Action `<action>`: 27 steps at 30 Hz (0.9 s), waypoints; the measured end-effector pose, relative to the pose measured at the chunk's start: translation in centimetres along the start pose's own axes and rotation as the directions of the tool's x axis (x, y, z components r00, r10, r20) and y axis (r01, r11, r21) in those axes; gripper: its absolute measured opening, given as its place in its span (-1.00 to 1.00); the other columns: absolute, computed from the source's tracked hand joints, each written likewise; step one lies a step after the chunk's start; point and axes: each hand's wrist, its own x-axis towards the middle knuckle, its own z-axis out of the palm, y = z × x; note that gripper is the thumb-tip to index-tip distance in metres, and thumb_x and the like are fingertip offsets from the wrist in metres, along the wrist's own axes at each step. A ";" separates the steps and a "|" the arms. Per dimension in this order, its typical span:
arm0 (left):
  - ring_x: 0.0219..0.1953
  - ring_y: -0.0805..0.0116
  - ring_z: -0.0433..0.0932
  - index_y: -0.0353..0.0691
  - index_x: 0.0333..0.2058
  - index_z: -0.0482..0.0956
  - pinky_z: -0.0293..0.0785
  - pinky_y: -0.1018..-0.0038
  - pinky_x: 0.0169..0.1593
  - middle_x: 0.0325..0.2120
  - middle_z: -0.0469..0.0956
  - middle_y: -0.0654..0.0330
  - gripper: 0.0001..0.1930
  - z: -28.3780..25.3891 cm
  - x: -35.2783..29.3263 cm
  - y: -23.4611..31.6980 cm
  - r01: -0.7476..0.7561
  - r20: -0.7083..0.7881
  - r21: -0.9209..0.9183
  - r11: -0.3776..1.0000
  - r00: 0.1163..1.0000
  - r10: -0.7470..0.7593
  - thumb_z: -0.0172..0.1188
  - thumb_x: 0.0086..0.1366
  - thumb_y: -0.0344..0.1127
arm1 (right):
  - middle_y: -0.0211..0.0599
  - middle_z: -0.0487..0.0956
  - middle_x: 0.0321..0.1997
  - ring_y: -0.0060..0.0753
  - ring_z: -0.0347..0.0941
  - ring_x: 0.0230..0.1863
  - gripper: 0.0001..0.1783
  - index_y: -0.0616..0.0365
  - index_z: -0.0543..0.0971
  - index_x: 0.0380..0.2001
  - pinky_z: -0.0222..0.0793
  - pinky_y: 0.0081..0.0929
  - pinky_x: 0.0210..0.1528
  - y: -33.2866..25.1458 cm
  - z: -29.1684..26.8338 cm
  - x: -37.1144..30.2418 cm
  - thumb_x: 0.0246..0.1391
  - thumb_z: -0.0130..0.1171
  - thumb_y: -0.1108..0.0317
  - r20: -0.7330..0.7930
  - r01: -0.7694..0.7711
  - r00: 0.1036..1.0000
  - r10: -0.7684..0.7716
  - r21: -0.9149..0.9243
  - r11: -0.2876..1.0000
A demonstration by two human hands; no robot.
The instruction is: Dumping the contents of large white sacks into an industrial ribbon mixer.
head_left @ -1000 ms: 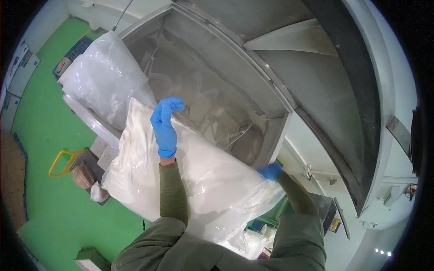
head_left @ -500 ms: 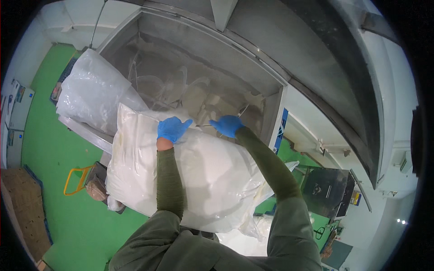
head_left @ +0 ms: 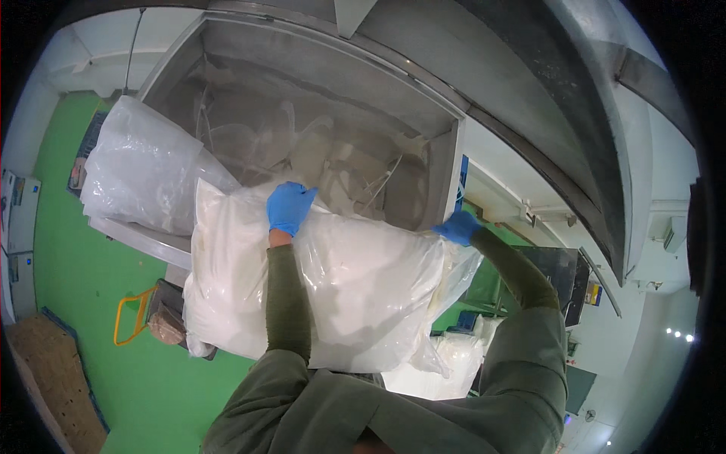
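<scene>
Big clear plastic sack (head_left: 333,295) of white powder, lying tilted across the front lip of the steel hopper (head_left: 333,98), top edge up at the hopper mouth, bottom sagging down toward the body. Left hand (head_left: 289,206) in a blue glove, laid over the sack's top edge near its middle, fingers curled down on the film, grip closed on the sack's upper rim. Right hand (head_left: 457,227), gloved blue too, pinching the sack's upper right corner just beside the hopper's right wall, grip closed on that corner. Left forearm in an olive sleeve lying straight up the face of the sack; right arm bent out wide to the right, elbow low. Beyond the top edge, open room down into the hopper, its dusty sloped walls and pale crumpled film (head_left: 333,163) inside. Tight on the right, corner of the sack almost touching the wall. On the left, a second sack (head_left: 144,174), cloudy and full, resting on the hopper's ledge, touching or just beside the first. Below left, green floor (head_left: 68,250) with free space, a yellow-handled trolley (head_left: 140,321) near the sack's lower corner, brown board (head_left: 53,371) farther out. Below right, more white sacks (head_left: 439,363) close under the held one, a dark machine (head_left: 560,272) past the right arm.
</scene>
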 end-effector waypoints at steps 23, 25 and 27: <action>-0.71 0.08 0.36 -0.19 -0.78 0.40 0.29 0.30 -0.55 -0.76 0.38 0.04 -0.70 -15.4 -19.3 8.2 -0.383 0.186 -0.115 0.917 0.898 0.398 0.12 0.04 -0.20 | 0.17 0.51 -0.43 0.12 0.46 -0.32 -0.37 0.33 0.54 -0.49 0.32 -0.09 -0.27 -30.2 24.2 -19.9 -0.14 0.08 -0.17 0.215 -0.626 0.361 0.907 0.777 0.065; -0.70 0.08 0.36 -0.20 -0.82 0.36 0.26 0.29 -0.57 -0.80 0.34 0.05 -0.64 -17.1 -20.2 8.8 -0.306 0.293 -0.097 0.947 0.901 0.321 0.11 0.07 -0.18 | 0.17 0.51 -0.41 0.16 0.44 -0.31 -0.42 0.33 0.53 -0.46 0.30 -0.08 -0.25 -31.1 25.6 -19.2 -0.08 0.03 -0.11 0.190 -0.608 0.389 0.902 0.788 0.096; -0.70 0.06 0.35 -0.20 -0.80 0.35 0.28 0.29 -0.55 -0.81 0.31 0.06 -0.64 -17.5 -20.4 8.9 -0.113 0.339 -0.212 0.971 0.923 0.181 0.13 0.07 -0.17 | 0.13 0.51 -0.42 0.11 0.45 -0.34 -0.48 0.30 0.53 -0.44 0.32 -0.12 -0.28 -31.4 25.5 -18.6 -0.03 -0.03 -0.04 0.250 -0.573 0.333 0.909 0.819 -0.015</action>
